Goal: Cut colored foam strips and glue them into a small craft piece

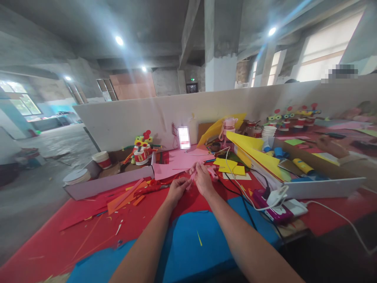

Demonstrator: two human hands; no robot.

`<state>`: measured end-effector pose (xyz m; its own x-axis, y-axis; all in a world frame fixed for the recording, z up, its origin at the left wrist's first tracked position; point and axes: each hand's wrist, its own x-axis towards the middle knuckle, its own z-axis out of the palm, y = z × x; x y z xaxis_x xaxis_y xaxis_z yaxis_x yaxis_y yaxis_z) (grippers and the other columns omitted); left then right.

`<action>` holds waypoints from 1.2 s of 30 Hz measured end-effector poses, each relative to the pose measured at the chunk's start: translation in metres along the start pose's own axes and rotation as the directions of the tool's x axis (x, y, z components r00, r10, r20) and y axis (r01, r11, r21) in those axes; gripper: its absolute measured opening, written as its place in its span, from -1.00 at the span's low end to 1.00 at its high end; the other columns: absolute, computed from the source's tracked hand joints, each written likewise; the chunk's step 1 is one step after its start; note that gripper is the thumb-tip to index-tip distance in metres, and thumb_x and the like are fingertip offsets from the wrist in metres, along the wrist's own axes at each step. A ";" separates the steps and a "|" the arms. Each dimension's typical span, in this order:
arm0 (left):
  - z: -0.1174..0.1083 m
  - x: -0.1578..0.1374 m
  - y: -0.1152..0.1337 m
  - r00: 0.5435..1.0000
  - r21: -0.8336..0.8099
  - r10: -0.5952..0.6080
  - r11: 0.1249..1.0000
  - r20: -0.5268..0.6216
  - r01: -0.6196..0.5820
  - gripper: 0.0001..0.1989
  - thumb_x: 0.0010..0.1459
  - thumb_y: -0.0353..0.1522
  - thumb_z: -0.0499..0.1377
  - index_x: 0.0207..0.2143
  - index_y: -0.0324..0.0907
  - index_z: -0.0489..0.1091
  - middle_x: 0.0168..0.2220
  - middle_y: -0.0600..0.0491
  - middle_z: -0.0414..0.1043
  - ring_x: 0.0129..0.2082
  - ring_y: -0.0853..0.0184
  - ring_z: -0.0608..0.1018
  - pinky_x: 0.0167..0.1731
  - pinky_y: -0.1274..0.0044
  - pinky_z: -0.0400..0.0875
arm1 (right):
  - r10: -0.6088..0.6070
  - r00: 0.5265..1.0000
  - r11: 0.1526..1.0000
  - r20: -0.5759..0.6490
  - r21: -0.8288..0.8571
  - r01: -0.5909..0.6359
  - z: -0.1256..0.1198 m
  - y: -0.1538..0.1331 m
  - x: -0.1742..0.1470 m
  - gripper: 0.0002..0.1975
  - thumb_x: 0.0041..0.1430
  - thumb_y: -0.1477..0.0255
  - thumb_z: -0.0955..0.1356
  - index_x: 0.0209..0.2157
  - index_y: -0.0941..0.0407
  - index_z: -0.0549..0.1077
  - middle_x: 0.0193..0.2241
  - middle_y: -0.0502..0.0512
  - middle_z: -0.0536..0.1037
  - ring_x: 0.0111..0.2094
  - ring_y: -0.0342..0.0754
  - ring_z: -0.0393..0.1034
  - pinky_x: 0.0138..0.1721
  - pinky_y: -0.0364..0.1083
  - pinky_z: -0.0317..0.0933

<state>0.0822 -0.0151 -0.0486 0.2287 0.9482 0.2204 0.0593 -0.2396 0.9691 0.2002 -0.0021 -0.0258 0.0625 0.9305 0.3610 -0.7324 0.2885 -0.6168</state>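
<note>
In the head view a small pink paper piece (192,177) is held between both my hands above the red tabletop (188,206). My left hand (177,189) pinches its lower end. My right hand (203,180) has its fingers closed on the upper part, hiding some of it. Just behind lie sheets of pink paper (179,160). A pink tool (212,173), perhaps a glue gun, rests right of my right hand, close to yellow paper pieces (228,167). Something with red handles (150,188), possibly scissors, lies left of my left hand.
A purple power strip (272,208) with white plugs and loose cables sits at right, before a box (321,188) of coloured tubes and paper. At left, a paper-cup robot figure (141,151) stands by a shallow box (110,182). Orange paper strips (126,198) and blue sheets (200,239) cover the front.
</note>
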 end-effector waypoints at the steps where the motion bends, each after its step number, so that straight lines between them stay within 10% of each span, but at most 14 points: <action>1: 0.000 0.000 0.000 1.000 -0.012 -0.002 1.000 0.009 0.002 -0.60 -0.02 -0.08 0.27 -0.61 -0.23 0.41 -0.63 0.11 0.33 -0.58 0.44 0.30 -0.51 0.57 0.17 | 0.001 1.000 1.000 -0.005 0.006 -0.001 0.001 0.000 0.000 -0.71 0.07 0.18 0.41 -0.46 0.07 0.33 -0.56 -0.12 0.28 -0.51 -0.19 0.20 -0.30 -0.08 0.33; 36: -0.001 0.002 -0.002 1.000 0.042 0.027 0.999 0.003 -0.027 -0.57 0.00 -0.05 0.25 -0.65 -0.21 0.36 -0.65 0.11 0.32 -0.59 0.43 0.30 -0.48 0.56 0.16 | 0.016 1.000 0.999 0.009 -0.031 -0.016 -0.002 0.000 0.001 -0.68 0.04 0.12 0.41 -0.45 0.06 0.31 -0.58 -0.12 0.26 -0.54 -0.18 0.19 -0.34 -0.08 0.31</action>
<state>0.0814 -0.0123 -0.0500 0.2330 0.9408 0.2461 0.0934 -0.2735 0.9573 0.2017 -0.0004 -0.0265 0.0447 0.9330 0.3572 -0.7117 0.2806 -0.6440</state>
